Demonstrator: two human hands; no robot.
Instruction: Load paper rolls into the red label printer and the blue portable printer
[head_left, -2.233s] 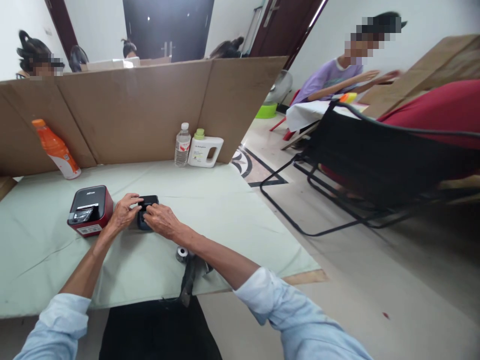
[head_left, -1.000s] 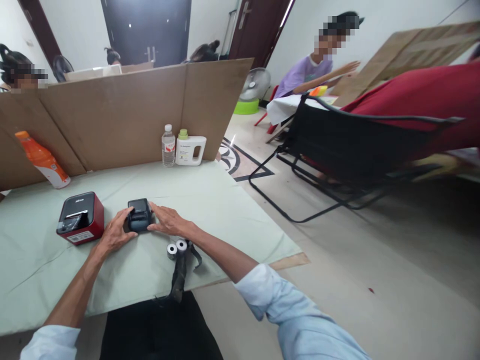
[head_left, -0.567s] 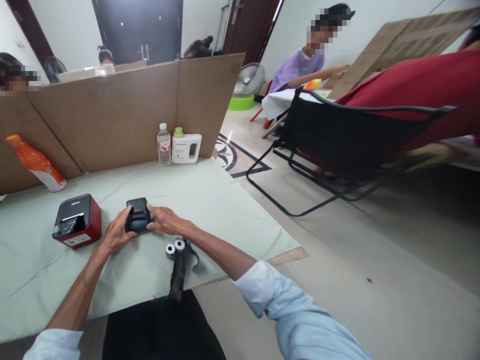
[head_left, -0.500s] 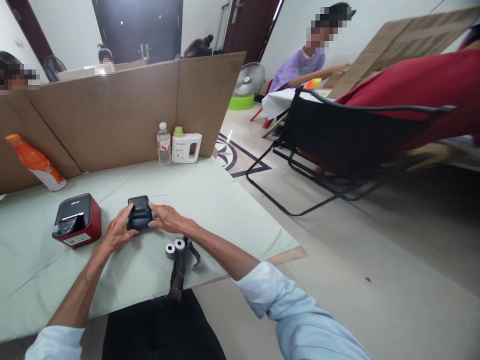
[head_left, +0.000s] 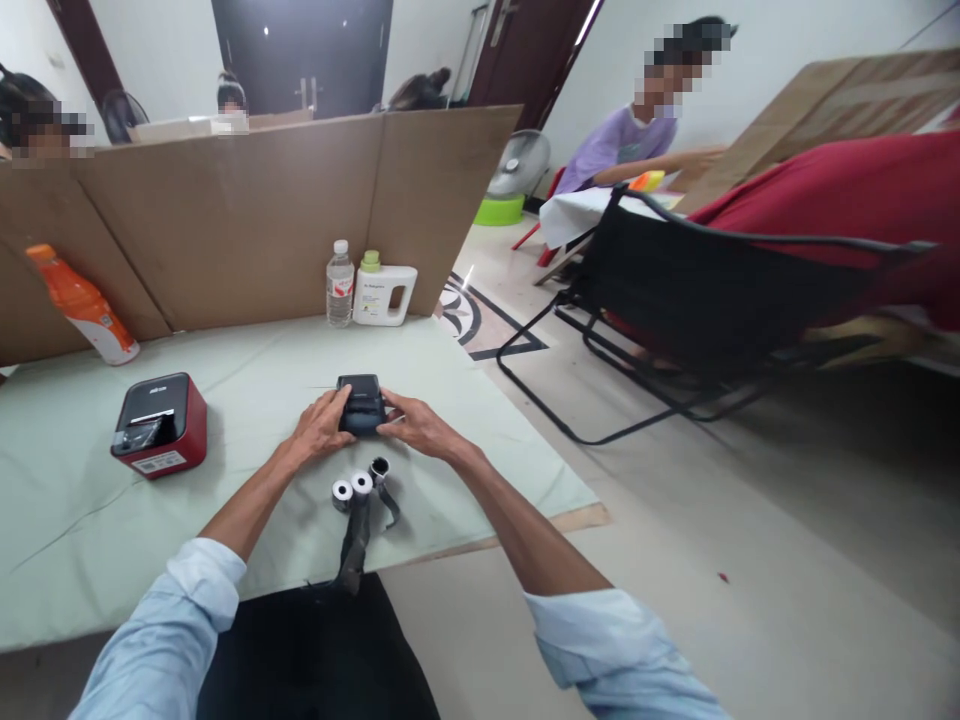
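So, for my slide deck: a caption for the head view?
Both hands, left and right, grip a small black printer above paper rolls.

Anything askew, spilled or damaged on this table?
One thing: the orange drink bottle leans tilted against the cardboard screen at the table's far left, not upright. No spill shows. The clear water bottle and white jug stand upright.

Small, dark, boxy handheld printer (head_left: pixel 361 403), lid shut, sitting flat on the pale green bench (head_left: pixel 90 500), clasped at either side by left hand (head_left: pixel 321 425) and right hand (head_left: pixel 420 428).
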